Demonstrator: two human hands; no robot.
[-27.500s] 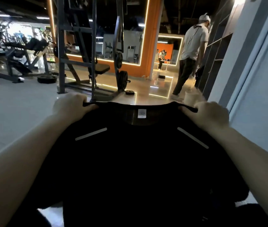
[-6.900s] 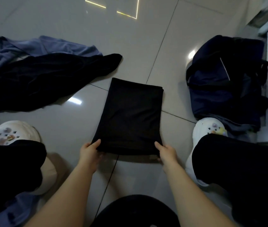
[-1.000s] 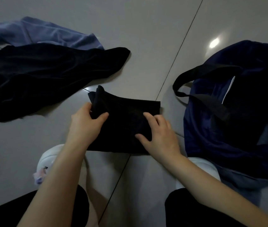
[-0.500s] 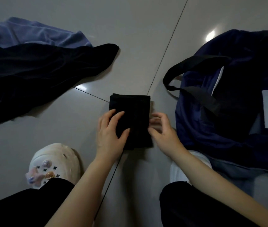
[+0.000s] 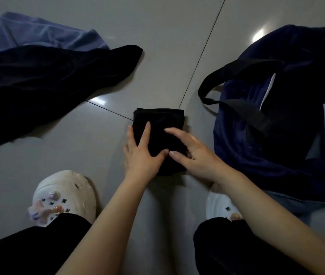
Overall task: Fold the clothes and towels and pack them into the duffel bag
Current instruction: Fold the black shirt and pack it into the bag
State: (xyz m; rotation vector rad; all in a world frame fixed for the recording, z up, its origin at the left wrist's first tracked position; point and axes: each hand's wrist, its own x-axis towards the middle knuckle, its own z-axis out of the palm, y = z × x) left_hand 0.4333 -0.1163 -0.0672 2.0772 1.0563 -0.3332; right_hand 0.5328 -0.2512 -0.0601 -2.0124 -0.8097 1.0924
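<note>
Now the black shirt (image 5: 158, 133) is seen as a small thick packet on the tiled floor (image 5: 169, 36); one second ago it was wider and its left edge was being lifted over, so the last fold is judged to be made and only the packing remains for this piece. The packet is pressed flat by both hands. The left hand (image 5: 140, 153) is laid on its left half with the fingers straight, the outer fingers reaching over the left edge (nothing is gripped). The right hand (image 5: 193, 153) is laid on its right half, fingers relaxed and spread, the thumb meeting the left thumb near the middle of the cloth.

From the hands, the duffel bag (image 5: 288, 120) is found at 3 o'clock, just beside the packet, with its mouth open and one black strap (image 5: 227, 90) looped toward the packet. At 10 o'clock, well apart, a dark unfolded garment (image 5: 44, 86) is lying, and a blue towel (image 5: 38, 34) behind it; both are not yet folded.
</note>
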